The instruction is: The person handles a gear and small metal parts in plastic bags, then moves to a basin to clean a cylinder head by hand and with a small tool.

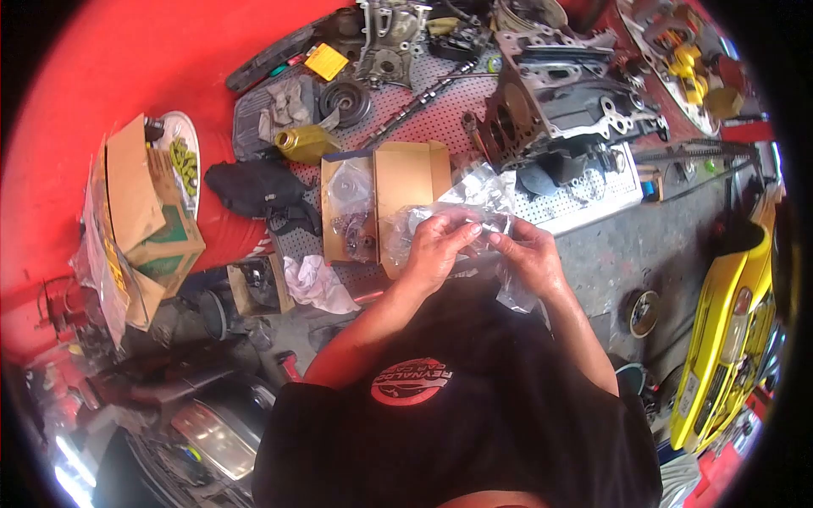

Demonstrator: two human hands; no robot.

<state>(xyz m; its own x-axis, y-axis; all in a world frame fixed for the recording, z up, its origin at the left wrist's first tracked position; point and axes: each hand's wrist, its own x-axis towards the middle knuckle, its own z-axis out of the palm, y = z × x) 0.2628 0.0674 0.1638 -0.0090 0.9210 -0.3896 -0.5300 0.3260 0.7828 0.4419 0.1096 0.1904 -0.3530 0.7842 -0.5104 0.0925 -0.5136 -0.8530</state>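
Observation:
My left hand [438, 247] and my right hand [532, 257] are close together in front of my chest. Each pinches a crinkled clear plastic bag [478, 191], thumbs facing one another. Part of the plastic hangs below my right hand. What is inside the bag, if anything, I cannot make out. Just beyond my left hand lies an opened cardboard box [412, 173]. Its left part has a clear bag [350, 188] and small dark parts in it.
An engine block [512, 110] stands on the perforated metal bench [457, 97], near a camshaft [415, 106], a pulley [343, 102] and a yellowish container [305, 144]. A larger cardboard box [140, 195] is at left, a pinkish cloth [318, 285] nearer. A yellow car bumper [720, 339] stands right.

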